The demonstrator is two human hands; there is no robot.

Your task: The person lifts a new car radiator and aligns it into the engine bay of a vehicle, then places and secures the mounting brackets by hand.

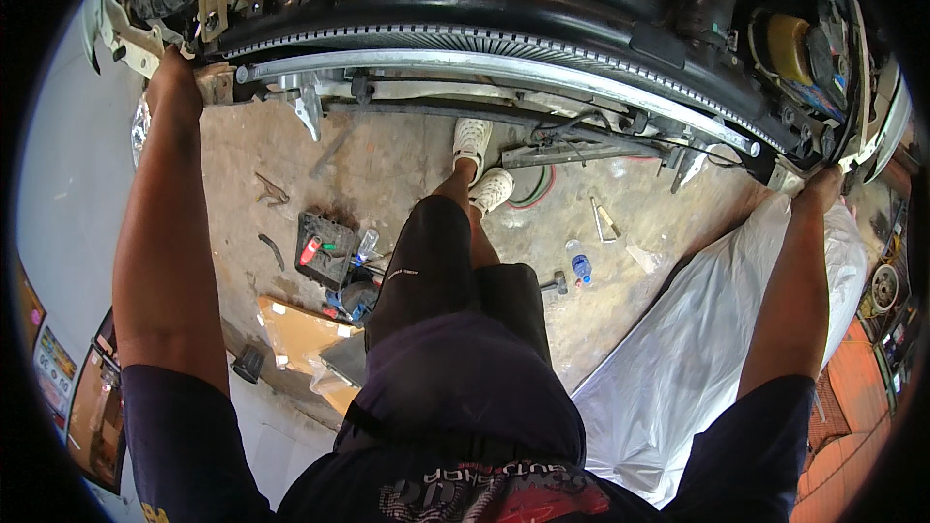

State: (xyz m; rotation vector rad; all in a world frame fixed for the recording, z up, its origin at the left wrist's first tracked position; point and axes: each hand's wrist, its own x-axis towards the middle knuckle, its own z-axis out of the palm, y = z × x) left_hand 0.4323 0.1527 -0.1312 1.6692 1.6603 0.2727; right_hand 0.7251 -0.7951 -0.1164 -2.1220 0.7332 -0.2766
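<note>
Both my arms are spread wide toward the opened front end of a car. My left hand (174, 83) is at the metal body bracket (141, 50) by the left end of the radiator (465, 40). At the right end, my right hand (820, 188) rests against the pale frame edge (858, 147). The fingers of both hands are hidden, so their grip does not show. Between them a long silver tube (489, 64) runs across in front of the radiator. A pale metal bracket (308, 108) hangs below its left part.
Below lies a concrete floor with a black tool tray (325, 250), cardboard (295, 331), a water bottle (578, 261), a hammer (555, 283) and pliers (271, 191). A silvery plastic-covered panel (678, 349) stands at the right. Dark tubing (572, 126) hangs under the radiator.
</note>
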